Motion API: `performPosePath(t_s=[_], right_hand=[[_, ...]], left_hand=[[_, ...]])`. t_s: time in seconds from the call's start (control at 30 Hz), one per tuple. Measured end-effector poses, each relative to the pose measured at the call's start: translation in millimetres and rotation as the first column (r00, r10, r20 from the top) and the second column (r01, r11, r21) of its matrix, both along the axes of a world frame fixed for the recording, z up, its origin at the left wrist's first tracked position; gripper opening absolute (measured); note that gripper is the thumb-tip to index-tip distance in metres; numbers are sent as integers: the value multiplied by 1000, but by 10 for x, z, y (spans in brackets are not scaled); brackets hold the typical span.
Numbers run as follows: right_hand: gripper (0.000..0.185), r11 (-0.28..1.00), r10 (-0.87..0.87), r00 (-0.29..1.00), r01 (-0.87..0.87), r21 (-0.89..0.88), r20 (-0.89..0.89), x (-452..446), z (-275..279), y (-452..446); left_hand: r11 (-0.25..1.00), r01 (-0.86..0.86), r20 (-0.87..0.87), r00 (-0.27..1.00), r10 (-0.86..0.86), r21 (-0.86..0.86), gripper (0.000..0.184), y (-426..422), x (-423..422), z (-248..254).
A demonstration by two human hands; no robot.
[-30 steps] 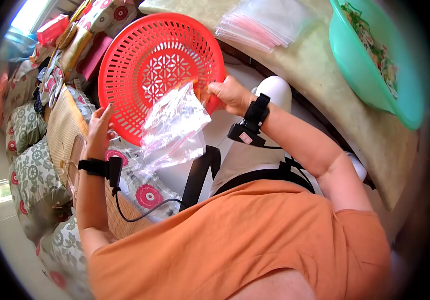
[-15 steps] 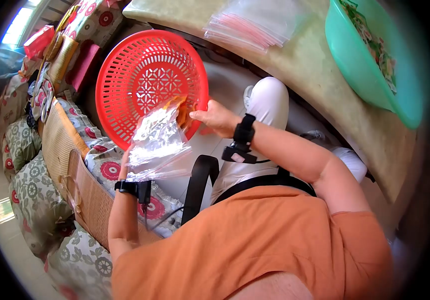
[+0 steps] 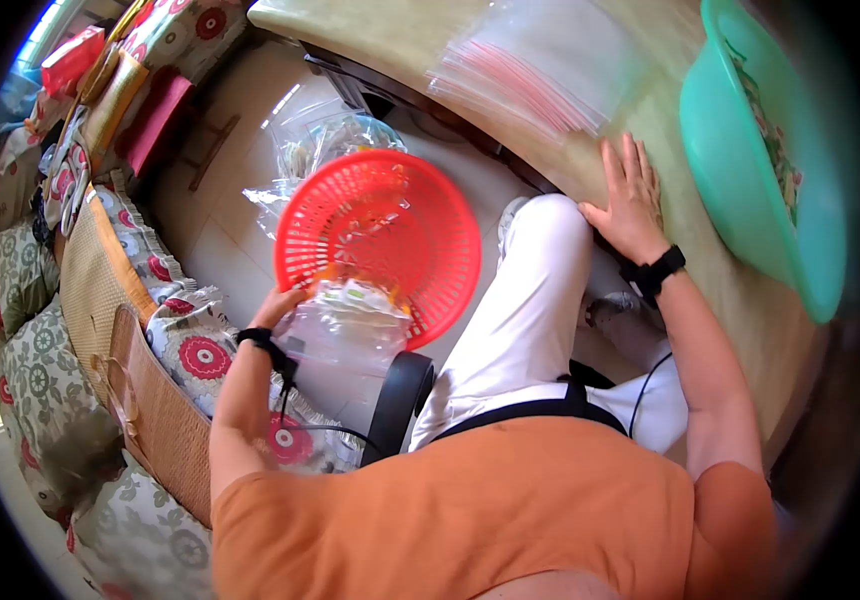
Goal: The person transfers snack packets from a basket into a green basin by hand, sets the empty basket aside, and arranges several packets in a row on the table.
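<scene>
My left hand [image 3: 278,308] grips the lower left rim of a red perforated plastic basket [image 3: 455,240], held above the floor. A clear plastic bag [image 3: 350,320] with pale and orange contents hangs over the rim beside that hand. Whether my fingers also pinch the bag, I cannot tell. My right hand [image 3: 635,205] holds nothing and lies flat on the table edge, fingers stretched out. Near its fingertips is a stack of clear zip bags [image 3: 540,75] with pink strips.
A green basin [image 3: 725,190] with small packets [image 3: 775,150] stands on the table [image 3: 380,35] at right. Filled clear bags [image 3: 325,145] sit on the floor beyond the basket. Patterned cushions [image 3: 60,370] and a woven mat [image 3: 165,420] line the left side.
My right hand has left the basket rim and moved right onto the table. The basket has shifted right and nearer to me, uncovering the bags on the floor.
</scene>
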State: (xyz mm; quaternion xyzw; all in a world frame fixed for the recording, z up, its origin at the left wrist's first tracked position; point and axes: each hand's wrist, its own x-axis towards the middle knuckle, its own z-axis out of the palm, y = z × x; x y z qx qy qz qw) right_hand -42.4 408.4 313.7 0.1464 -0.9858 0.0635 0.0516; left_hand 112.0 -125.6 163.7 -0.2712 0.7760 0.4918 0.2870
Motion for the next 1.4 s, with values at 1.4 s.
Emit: performPosePath(t_s=[1.4], right_hand=[[89,992,34,998,-39,116,43,-83,-47,-94]], left_hand=[[452,670,193,659,-727,-589,23,1736,-1722,-1212]])
